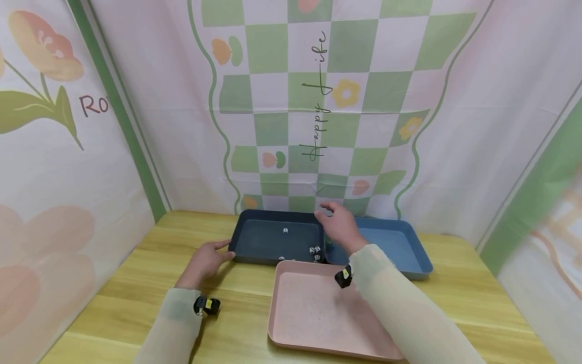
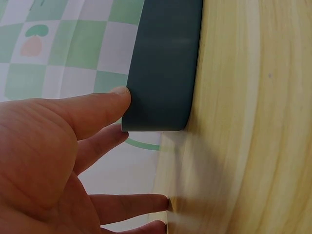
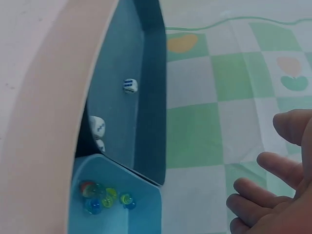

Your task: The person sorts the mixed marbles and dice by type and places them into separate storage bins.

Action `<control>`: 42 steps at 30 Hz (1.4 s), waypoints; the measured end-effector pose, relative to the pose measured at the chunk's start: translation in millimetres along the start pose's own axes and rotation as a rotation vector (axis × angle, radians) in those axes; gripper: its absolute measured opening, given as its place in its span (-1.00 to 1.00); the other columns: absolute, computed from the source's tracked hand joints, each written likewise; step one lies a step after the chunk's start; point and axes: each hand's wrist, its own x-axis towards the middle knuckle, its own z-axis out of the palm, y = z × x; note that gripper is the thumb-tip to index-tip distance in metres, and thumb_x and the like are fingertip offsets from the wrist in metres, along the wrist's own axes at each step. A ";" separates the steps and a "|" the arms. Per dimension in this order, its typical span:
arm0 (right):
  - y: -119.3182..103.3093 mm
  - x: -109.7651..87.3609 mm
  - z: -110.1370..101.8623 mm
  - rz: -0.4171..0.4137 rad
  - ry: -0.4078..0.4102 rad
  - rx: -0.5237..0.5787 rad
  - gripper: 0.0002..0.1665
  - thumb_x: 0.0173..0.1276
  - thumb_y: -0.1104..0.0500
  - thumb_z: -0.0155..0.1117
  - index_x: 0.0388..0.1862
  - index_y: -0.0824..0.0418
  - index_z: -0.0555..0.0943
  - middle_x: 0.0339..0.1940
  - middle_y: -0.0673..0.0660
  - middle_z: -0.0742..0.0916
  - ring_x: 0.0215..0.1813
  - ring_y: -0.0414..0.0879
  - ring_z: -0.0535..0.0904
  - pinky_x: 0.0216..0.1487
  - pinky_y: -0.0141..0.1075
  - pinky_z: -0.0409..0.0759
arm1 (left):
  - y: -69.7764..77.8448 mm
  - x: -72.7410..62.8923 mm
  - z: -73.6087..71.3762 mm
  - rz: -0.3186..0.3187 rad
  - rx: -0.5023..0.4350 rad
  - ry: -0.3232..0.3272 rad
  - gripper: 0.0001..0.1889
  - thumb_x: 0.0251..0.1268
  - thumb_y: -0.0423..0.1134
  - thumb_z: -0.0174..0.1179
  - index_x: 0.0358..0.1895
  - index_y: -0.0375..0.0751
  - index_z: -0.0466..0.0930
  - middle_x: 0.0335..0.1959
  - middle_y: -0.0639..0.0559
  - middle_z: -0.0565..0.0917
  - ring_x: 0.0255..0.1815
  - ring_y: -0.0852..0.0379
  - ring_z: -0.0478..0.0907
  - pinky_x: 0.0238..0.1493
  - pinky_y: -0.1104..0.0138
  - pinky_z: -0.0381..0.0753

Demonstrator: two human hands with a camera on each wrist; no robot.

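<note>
My left hand (image 1: pixel 208 263) is at the left end of a dark blue tray (image 1: pixel 261 242). In the left wrist view the straight thumb touches the tray's rim and the index fingertip meets its corner, while the other fingers reach down toward the table. White dice (image 1: pixel 317 249) with dark marks lie in the dark tray, several near its right front corner and one die (image 1: pixel 285 230) farther back. Over the border between this tray and a lighter blue tray (image 1: pixel 393 247), my right hand (image 1: pixel 338 225) hovers with loosely spread fingers, holding nothing.
Colourful glass marbles (image 3: pixel 108 196) lie in the lighter blue tray, near its end by the dark tray. A pink tray (image 1: pixel 313 313) stands in front, under my right forearm. A patterned curtain (image 1: pixel 268 126) hangs behind the wooden table (image 1: pixel 136 283).
</note>
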 end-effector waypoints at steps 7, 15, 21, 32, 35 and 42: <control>-2.1 -8.3 -16.1 0.040 0.012 0.067 -0.33 0.53 -0.20 0.08 0.48 0.09 0.39 0.45 0.17 0.42 0.40 0.16 0.34 0.27 0.14 0.39 | -0.3 1.5 1.9 -0.006 -0.004 0.003 -0.44 0.44 -0.02 0.20 0.45 -0.04 0.42 0.42 -0.29 0.36 -0.62 0.07 0.22 -0.47 0.17 0.40; -12.9 -45.1 -48.5 0.089 -0.013 0.054 -0.27 0.49 -0.27 0.11 0.47 0.09 0.40 0.42 0.19 0.47 0.36 0.18 0.39 0.25 0.14 0.41 | 4.4 -1.6 6.7 -0.015 0.073 -0.010 -0.43 0.50 -0.01 0.14 0.50 0.00 0.33 -0.37 -0.21 0.69 -0.81 0.17 0.14 -0.53 0.12 0.50; -27.4 -98.3 -80.2 0.070 -0.026 -0.131 -0.11 0.43 -0.42 0.03 0.54 0.09 0.30 0.52 0.25 0.33 0.45 0.28 0.24 0.30 0.26 0.29 | 20.6 -15.3 -0.3 0.009 0.368 0.005 -0.34 0.51 0.14 0.03 0.56 -0.03 0.21 0.13 -0.38 0.58 0.07 -0.45 0.48 0.12 -0.51 0.12; -22.3 -185.3 -109.8 0.000 0.066 -0.545 0.07 0.43 -0.45 -0.02 0.56 0.33 0.18 0.48 0.63 0.09 0.40 0.64 -0.05 0.24 0.52 -0.11 | 44.5 -78.5 14.8 0.077 0.569 0.008 -0.24 0.43 0.38 -0.11 0.52 -0.01 0.30 0.56 -0.34 0.04 0.47 -0.58 -0.22 0.26 -0.48 -0.31; -19.4 -203.3 -102.1 -0.027 0.122 -0.626 0.03 0.42 -0.42 0.06 0.51 0.35 0.26 0.44 0.66 0.14 0.40 0.65 -0.06 0.26 0.52 -0.22 | 53.0 -97.6 22.2 0.089 0.607 0.026 -0.18 0.39 0.48 -0.23 0.51 0.03 0.32 0.56 -0.32 0.03 0.49 -0.56 -0.24 0.26 -0.48 -0.34; -8.7 -232.5 -57.6 -0.002 0.155 -0.778 -0.03 0.31 -0.46 0.16 0.40 0.23 0.46 0.40 0.61 0.28 0.39 0.59 0.07 0.22 0.52 -0.07 | 72.2 -140.2 43.5 -0.025 0.595 0.004 -0.09 0.28 0.58 -0.32 0.49 0.07 0.36 0.56 -0.38 -0.02 0.49 -0.55 -0.32 0.22 -0.50 -0.41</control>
